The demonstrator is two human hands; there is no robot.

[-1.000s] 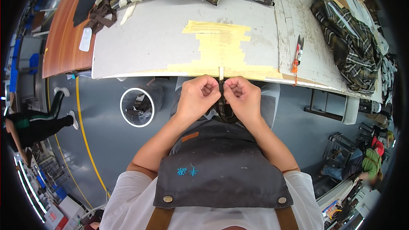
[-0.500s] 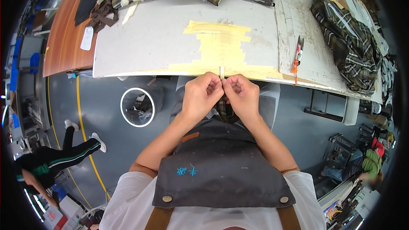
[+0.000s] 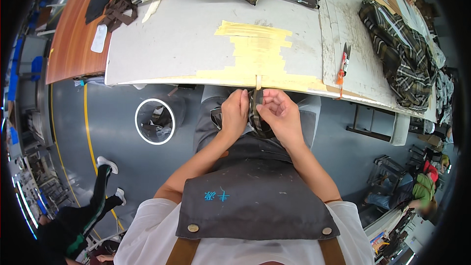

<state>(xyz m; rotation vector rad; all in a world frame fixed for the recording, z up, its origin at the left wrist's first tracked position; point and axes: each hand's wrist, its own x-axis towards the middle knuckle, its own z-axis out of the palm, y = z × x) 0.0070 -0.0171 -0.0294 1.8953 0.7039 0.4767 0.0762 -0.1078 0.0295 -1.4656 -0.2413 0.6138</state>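
Plaid cloth hangs between our hands. Our left hand is curled beside it, fingertips hidden, so we cannot tell what it grips; our right hand pinches the cloth's edge. Half a second ago our hands nearly met; now the left is farther off, leaving more cloth exposed between them. Just beyond both lie a pale strip and yellow tape; farther right, red-handled snips.

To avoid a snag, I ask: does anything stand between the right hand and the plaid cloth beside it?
Nothing visible does: the right hand appears to touch the plaid cloth directly.
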